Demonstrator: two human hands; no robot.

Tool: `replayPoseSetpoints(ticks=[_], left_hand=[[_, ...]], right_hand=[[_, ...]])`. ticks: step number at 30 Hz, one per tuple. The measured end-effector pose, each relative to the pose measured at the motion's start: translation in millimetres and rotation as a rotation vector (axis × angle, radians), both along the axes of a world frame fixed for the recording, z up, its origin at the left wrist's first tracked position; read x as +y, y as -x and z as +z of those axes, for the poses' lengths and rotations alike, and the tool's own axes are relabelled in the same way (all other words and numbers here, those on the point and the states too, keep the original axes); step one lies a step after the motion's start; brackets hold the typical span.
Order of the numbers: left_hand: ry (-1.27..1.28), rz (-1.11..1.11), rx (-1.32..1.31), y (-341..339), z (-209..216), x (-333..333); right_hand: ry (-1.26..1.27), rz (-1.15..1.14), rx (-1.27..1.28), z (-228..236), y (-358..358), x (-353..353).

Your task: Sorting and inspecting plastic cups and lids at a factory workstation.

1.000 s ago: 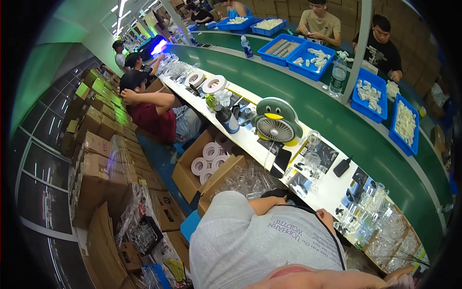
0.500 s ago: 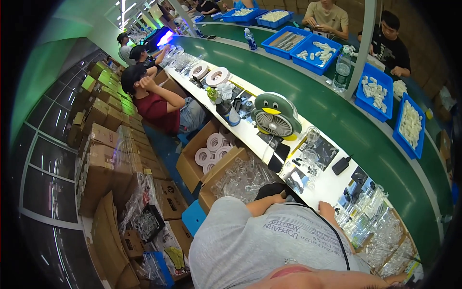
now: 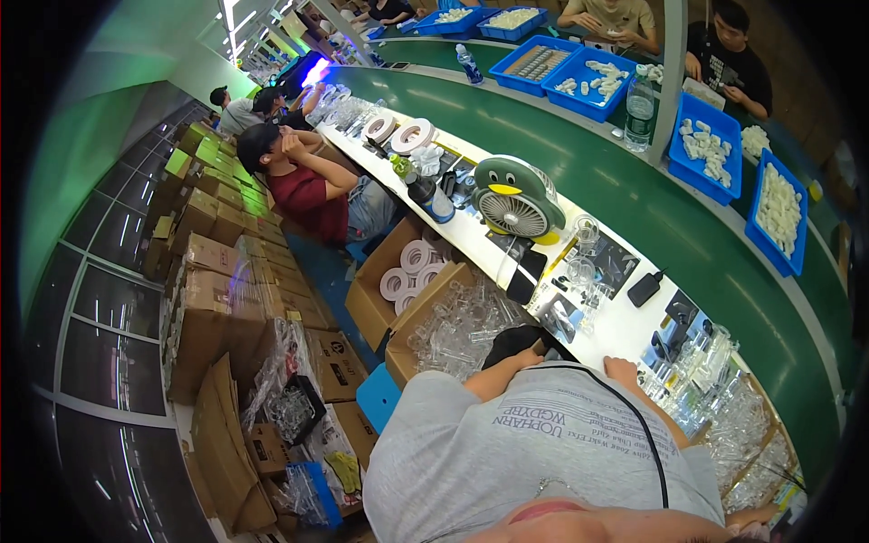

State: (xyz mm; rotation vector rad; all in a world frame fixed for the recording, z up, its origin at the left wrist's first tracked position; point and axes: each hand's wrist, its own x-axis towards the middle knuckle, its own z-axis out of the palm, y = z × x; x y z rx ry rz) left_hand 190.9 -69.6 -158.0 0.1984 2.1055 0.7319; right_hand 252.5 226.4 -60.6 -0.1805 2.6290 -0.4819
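My left hand [image 3: 521, 361] lies low at my lap, beside dark cloth and just below the worktable's edge. Its fingers are mostly hidden. At the near edge of the white worktable [image 3: 605, 328] rests my right hand [image 3: 622, 369], fingers curled in, with nothing visible in it. Clear plastic parts [image 3: 685, 357] lie on the table just right of that hand, and a black adapter [image 3: 645, 289] sits beyond it. Clear round plastic pieces [image 3: 584, 270] stand farther back. A dark phone-like slab [image 3: 528, 276] leans near a green penguin-shaped fan [image 3: 516, 204].
An open carton [image 3: 412, 348] of clear plastic parts stands left of my lap, with a carton of white rolls [image 3: 407, 281] behind. A green conveyor [image 3: 579, 163] runs past the table, with blue trays [image 3: 704, 185] beyond. A co-worker in red [image 3: 312, 195] sits at left.
The whole view has shifted slightly as my head moved. The seated co-worker in red now has both hands raised toward the head. My hands stay in about the same places.
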Motion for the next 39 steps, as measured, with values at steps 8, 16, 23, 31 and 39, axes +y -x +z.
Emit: replayPoseSetpoints(ticks=[8, 16, 23, 31, 39], left_hand=[[0.035, 0.033, -0.009, -2.0, -0.3, -6.3], [0.004, 0.001, -0.037, 2.4, 11.8, 5.6], [0.015, -0.022, -0.018, 7.4, 3.5, 0.9], [0.006, -0.014, -0.001, 10.6, -12.4, -1.7], [0.003, 0.001, -0.022, 12.3, -3.0, 4.4]], right_hand=[[-0.162, 0.06, 0.124, -5.9, -1.3, -3.3], [-0.152, 0.023, 0.114, -14.9, -4.1, 3.6], [-0.124, 0.032, 0.084, -2.7, -0.1, 0.4], [-0.115, 0.06, 0.029, 7.9, 5.0, 0.7], [-0.12, 0.067, 0.031, -2.2, 4.5, 4.5]])
